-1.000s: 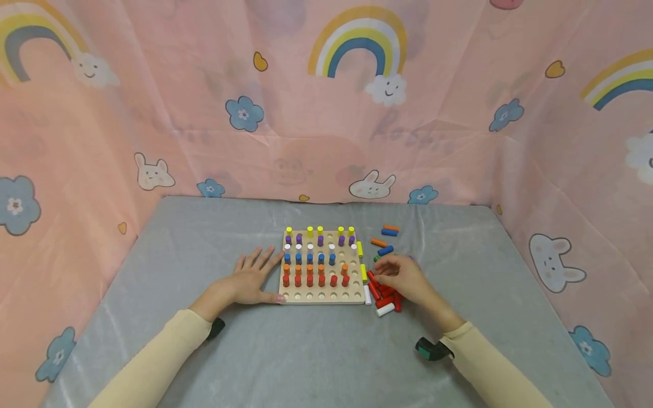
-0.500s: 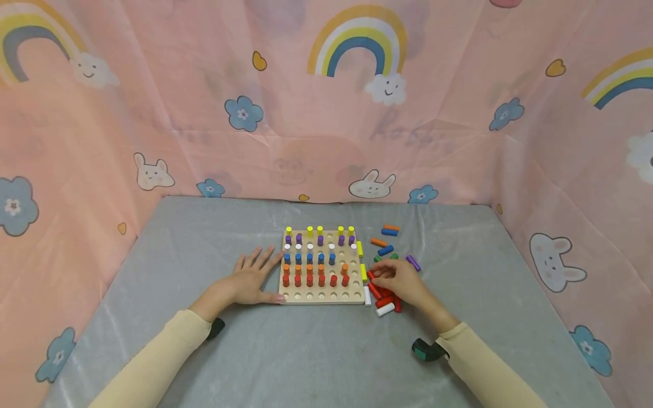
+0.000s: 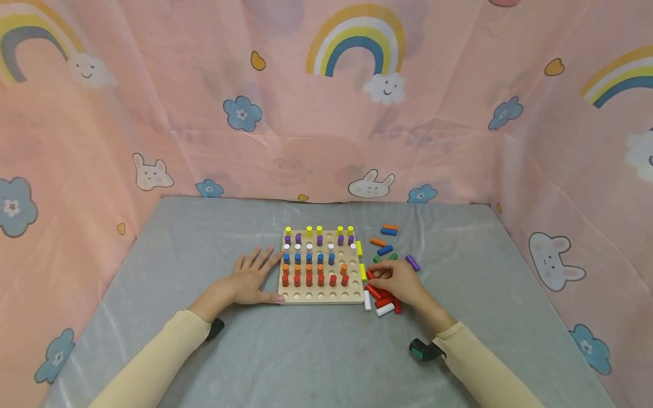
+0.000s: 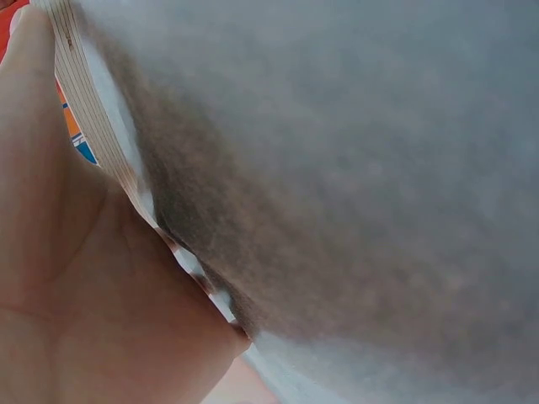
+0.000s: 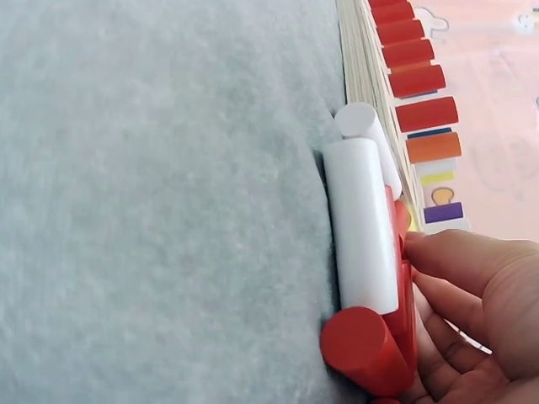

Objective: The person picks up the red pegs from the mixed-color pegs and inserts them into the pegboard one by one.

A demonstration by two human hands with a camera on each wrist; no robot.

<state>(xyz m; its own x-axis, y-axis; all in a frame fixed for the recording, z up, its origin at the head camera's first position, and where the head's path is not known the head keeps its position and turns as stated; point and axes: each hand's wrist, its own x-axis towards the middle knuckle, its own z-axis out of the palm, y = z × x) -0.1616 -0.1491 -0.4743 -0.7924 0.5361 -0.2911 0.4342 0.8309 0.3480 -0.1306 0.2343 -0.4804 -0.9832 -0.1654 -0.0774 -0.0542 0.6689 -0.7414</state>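
Spread along the left side of a wooden pegboard (image 3: 303,301), my left hand (image 3: 248,281) has its fingers straight and its thumb on the near corner. Rows of yellow, purple, white, blue, orange and red pegs stand in the board; the nearest row of holes is bare. My right hand (image 3: 400,280) is at the pile right of the board, its thumb and fingers pinching a red peg (image 3: 369,275). In the right wrist view its thumb tip meets red just behind a white peg (image 5: 362,227), and the curled fingers lie partly hidden behind the pile.
Two yellow pegs (image 3: 363,272) lie along the board's right edge. Beyond the pile are green pegs (image 3: 393,256), a purple peg (image 3: 412,262), blue pegs (image 3: 385,250) and orange pegs (image 3: 378,242). Grey cloth (image 3: 285,357) covers the table, with a pink printed curtain (image 3: 433,153) around it.
My right hand has come left and lower into the red pegs, uncovering the purple and green pegs. A white peg beside the board has slid slightly nearer. My left hand stays put.
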